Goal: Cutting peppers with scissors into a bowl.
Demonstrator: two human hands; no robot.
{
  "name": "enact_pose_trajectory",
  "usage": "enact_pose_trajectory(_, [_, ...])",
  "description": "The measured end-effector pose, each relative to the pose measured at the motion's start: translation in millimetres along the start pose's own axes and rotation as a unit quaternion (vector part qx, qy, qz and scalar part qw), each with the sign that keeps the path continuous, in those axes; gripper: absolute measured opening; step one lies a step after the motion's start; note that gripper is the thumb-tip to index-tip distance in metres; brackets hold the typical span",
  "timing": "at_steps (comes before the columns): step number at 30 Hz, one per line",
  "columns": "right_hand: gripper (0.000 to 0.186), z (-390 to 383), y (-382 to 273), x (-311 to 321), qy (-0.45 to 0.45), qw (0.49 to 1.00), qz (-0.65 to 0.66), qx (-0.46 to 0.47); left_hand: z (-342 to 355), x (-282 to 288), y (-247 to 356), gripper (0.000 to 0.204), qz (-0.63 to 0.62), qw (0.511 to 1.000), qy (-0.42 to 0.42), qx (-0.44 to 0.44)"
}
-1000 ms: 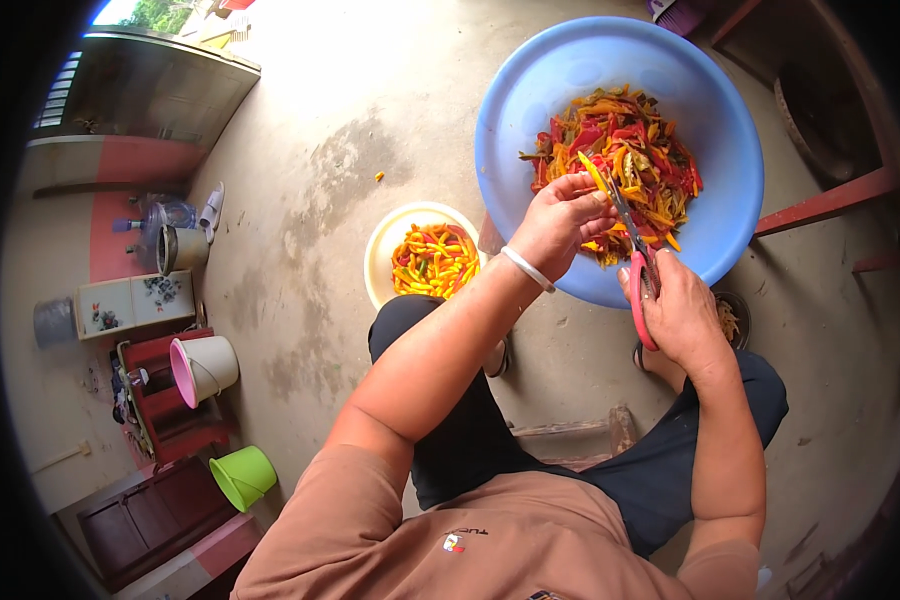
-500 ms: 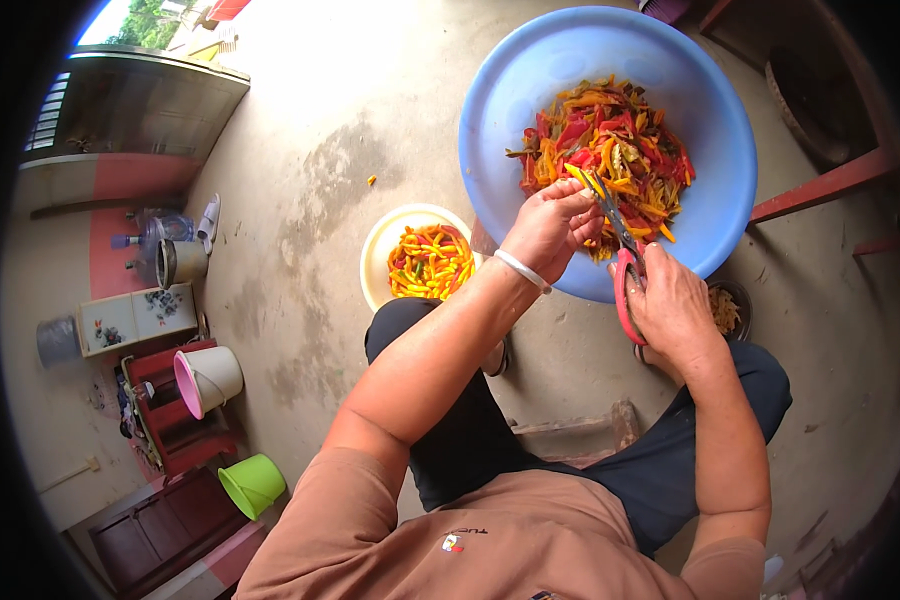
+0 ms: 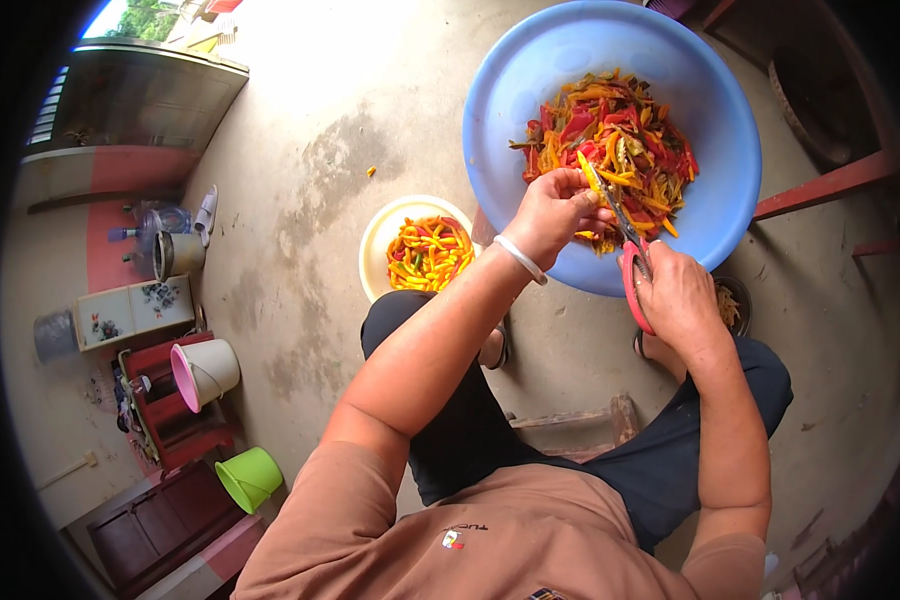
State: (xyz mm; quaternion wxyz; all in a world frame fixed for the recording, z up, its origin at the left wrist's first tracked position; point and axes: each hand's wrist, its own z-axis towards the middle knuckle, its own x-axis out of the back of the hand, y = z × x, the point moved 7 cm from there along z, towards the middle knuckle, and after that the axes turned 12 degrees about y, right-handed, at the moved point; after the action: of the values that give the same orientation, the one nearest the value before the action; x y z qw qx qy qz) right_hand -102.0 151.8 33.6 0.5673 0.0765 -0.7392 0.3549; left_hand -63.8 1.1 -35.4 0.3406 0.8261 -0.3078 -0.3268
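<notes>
Has a white bucket with pink inside (image 3: pixel 206 370) and a lime-green bucket (image 3: pixel 250 478) well off to the left. Has a cream basin (image 3: pixel 371 238) of whole yellow and red chilies (image 3: pixel 428 255) on the floor (image 3: pixel 300 330), beside left knee (image 3: pixel 398 318). Pinches a yellow chili (image 3: pixel 587 174) between fingers of left hand (image 3: pixel 548 220), above blue basin (image 3: pixel 515 90) and its heap of cut chilies (image 3: pixel 610 125). Grips red-handled scissors (image 3: pixel 630 235) in right hand (image 3: pixel 680 295), with fingers closed round handles and blades at the chili. At right, has a dark bowl (image 3: pixel 746 300) of pale scraps (image 3: pixel 727 304), partly hidden.

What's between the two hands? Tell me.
In the head view, red-handled scissors extend from the right hand to the yellow pepper in the left hand.
</notes>
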Motion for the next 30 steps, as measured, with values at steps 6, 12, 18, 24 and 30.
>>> enact_pose_trajectory(6, [0.037,1,5,-2,0.012,0.999,0.032,-0.003,1,-6,1,0.018,-0.025,1.000,0.007,0.004])
enact_pose_trajectory(12, [0.039,-2,4,11,-0.005,0.997,0.066,-0.041,1,-1,4,0.020,-0.090,0.995,0.010,0.031])
enact_pose_trajectory(18, [0.038,-3,5,15,0.026,0.999,0.034,-0.002,-1,-2,7,0.023,-0.089,0.995,0.004,0.043])
enact_pose_trajectory(24, [0.036,-5,7,11,-0.007,0.998,0.061,0.005,0,2,10,0.022,-0.049,0.998,0.003,0.032])
enact_pose_trajectory(30, [0.038,-9,11,-2,-0.066,0.990,0.119,-0.026,-2,2,15,0.022,0.004,1.000,0.000,-0.014])
